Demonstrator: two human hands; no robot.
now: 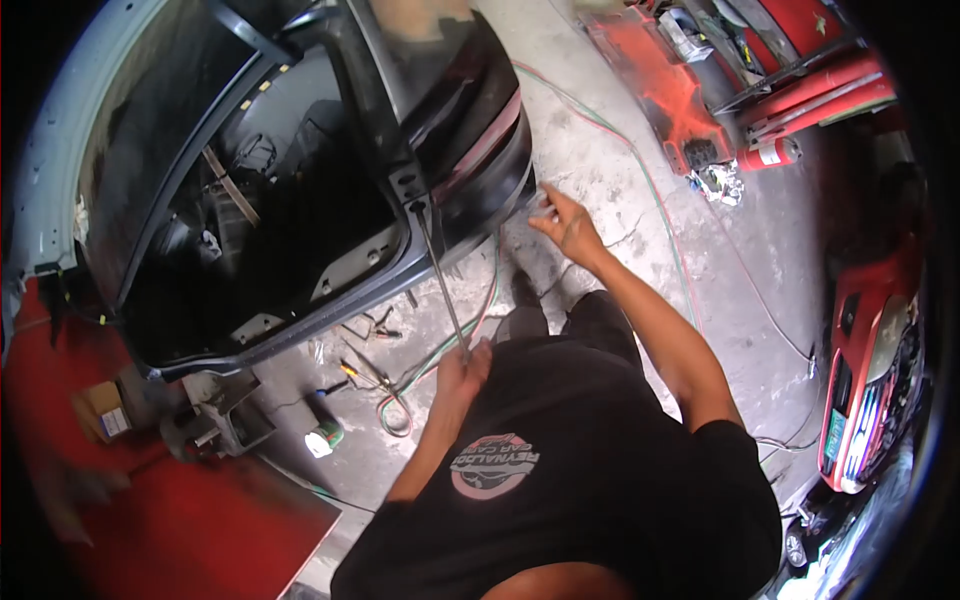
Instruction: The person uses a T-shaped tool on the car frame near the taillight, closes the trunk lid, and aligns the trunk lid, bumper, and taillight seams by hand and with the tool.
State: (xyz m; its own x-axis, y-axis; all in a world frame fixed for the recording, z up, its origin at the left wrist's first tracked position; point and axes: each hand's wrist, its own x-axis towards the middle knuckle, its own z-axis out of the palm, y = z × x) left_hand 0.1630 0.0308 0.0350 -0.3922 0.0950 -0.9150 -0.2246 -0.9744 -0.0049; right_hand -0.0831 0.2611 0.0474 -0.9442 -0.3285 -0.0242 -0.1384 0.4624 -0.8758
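My left hand (464, 368) is closed around the lower end of a long thin metal rod (440, 270). The rod slants up to the dark car body frame (408, 185), where its upper end meets a bracket with holes. My right hand (570, 228) is beside the car's rear corner, below the tail light (485, 145), with thumb and forefinger apart. Whether something small lies between those fingers is hard to make out. Dark glass (250, 220) fills much of the framed opening on the left.
Hand tools (370, 365) and a red-green hose (395, 415) lie on the concrete floor. A metal stand (230, 415) and a red panel (200, 530) are at lower left. A fire extinguisher (770, 153) and a red car bumper (865, 370) are on the right.
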